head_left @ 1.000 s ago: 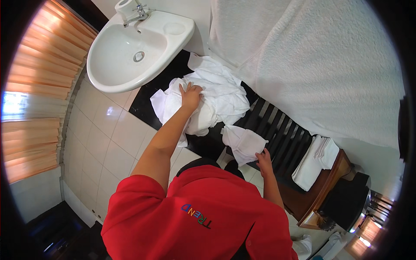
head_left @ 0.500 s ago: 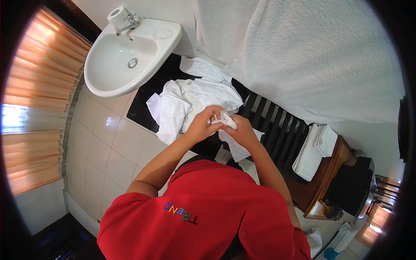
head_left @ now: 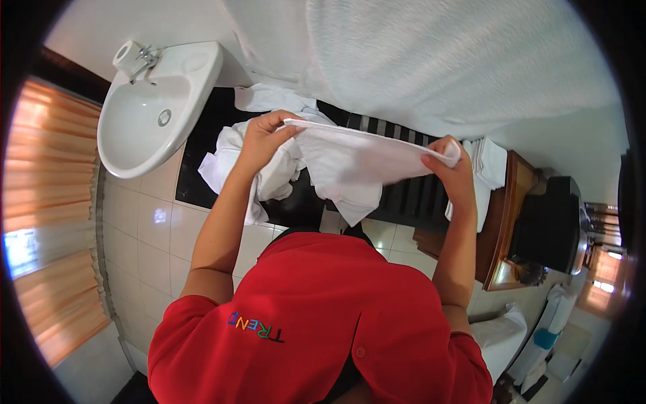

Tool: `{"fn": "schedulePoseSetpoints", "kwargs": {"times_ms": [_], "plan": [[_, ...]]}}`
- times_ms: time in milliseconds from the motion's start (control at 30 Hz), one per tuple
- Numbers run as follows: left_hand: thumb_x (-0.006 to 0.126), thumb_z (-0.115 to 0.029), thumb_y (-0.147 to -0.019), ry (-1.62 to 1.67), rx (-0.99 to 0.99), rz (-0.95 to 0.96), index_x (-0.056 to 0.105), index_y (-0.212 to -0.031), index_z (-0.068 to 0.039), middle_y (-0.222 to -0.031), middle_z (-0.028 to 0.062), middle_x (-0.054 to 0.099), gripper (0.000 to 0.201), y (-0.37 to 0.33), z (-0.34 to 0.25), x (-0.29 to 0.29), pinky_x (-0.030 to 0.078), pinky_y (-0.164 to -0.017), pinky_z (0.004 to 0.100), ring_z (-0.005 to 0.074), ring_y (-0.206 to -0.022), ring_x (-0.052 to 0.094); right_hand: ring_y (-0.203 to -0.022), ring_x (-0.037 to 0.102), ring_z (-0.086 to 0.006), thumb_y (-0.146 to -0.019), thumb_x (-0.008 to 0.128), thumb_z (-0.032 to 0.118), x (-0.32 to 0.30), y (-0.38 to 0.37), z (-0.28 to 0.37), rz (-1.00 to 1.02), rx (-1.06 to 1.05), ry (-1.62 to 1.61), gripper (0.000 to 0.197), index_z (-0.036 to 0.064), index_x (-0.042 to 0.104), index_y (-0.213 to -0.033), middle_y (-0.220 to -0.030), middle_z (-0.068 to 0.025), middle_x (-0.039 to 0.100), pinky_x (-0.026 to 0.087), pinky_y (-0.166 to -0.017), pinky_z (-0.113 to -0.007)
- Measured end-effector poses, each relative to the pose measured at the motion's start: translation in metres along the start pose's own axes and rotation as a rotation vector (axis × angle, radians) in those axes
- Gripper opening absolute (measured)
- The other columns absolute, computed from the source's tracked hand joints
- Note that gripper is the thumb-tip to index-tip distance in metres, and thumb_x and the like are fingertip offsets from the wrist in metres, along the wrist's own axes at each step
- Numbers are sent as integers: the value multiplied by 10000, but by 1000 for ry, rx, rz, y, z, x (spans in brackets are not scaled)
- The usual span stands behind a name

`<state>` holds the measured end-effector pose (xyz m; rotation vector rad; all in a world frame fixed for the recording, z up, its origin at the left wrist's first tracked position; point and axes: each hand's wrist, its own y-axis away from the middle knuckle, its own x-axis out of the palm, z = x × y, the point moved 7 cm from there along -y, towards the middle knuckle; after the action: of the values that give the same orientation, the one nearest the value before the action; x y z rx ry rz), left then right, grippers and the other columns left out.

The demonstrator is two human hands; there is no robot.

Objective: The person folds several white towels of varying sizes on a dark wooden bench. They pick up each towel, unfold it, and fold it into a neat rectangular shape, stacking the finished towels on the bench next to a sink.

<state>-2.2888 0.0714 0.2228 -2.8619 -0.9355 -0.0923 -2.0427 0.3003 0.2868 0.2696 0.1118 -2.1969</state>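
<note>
A white towel [head_left: 363, 151] is stretched between my two hands, its upper edge pulled nearly straight and the rest hanging down toward me. My left hand [head_left: 266, 140] pinches one end of that edge between thumb and fingers. At the other end my right hand [head_left: 457, 172] grips a corner, which curls over the fingers. Beneath and left of the towel lies a loose heap of white cloths [head_left: 232, 145] on a black slatted bench [head_left: 412, 200]. Part of the heap is hidden behind my left hand and the towel.
A white washbasin [head_left: 151, 145] projects at the far left. Neatly folded white towels [head_left: 490, 161] sit at the bench's right end, beside a wooden cabinet [head_left: 515, 178]. A large white fluffy cloth [head_left: 431, 60] covers the far side. Orange curtains [head_left: 57, 148] hang left.
My hands have moved apart, the left one leftward and the right one rightward. The white towel, bunched between them before, is now spread out. The view has shifted rightward.
</note>
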Motion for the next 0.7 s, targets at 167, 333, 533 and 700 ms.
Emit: {"fn": "schedulePoseSetpoints", "kwargs": {"times_ms": [167,333,533,700], "plan": [[687,-59,-819,-135,-281,372,693,-930,3,-823,6,671,127,26,13,30,465,-724,213,51,-768,576,-763,546,-71,-714,730,-55,-27,62,-41,133,166,44,200,54,589,-804,-835,-4,605,451,-696,-221],[710,-78,-811,-130,-639,615,696,-954,-19,-810,-28,656,156,85,112,52,438,-677,204,33,-745,545,-766,582,-90,-750,737,68,-23,122,-141,282,437,179,159,17,680,-889,-794,-22,660,463,-706,-245],[671,-157,-852,-139,-746,398,669,-966,3,-866,-6,665,196,103,224,52,441,-729,215,57,-771,562,-719,589,-118,-780,713,157,-22,136,-238,69,463,271,215,15,690,-939,-771,-61,667,466,-668,-270],[663,-166,-856,-163,-599,129,674,-931,8,-813,-1,658,189,55,242,53,445,-690,222,59,-716,551,-693,605,-148,-784,699,173,-33,87,-263,-165,367,252,231,31,697,-966,-771,-99,673,469,-647,-277]]}}
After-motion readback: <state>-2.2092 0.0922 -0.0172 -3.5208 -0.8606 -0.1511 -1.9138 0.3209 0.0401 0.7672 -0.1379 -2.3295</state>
